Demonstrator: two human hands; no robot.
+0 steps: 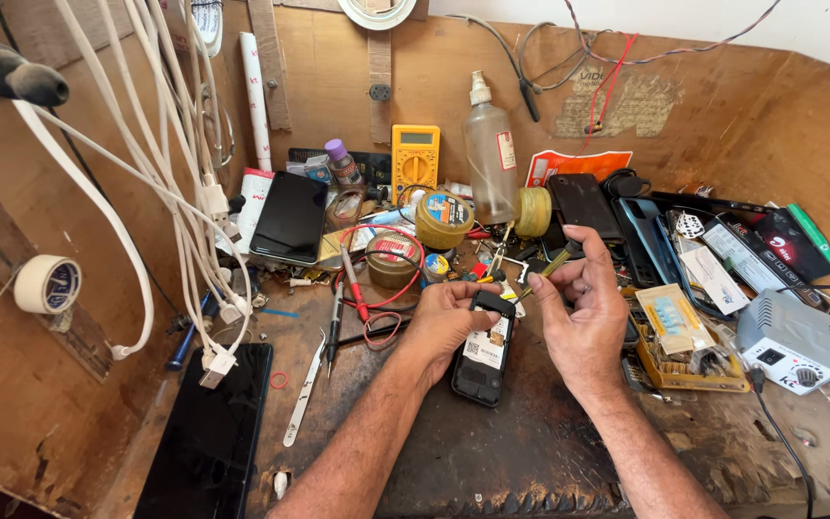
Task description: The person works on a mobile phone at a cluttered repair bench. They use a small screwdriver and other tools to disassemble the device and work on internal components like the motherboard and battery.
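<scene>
Small black phone (483, 353) lay back-up on the dark bench (530, 452), cover off. Left hand (444, 322) clamped its top edge; right hand (583, 308), apart, pinched a yellow-handled tool (554, 264). Judged mid-disassembly; next move needs tool tip brought precisely to the phone's upper end, left hand steady

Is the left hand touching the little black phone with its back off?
Touching. The head view shows the left hand with its fingers curled over the top edge of the small black phone, steadying it on the bench.
</scene>
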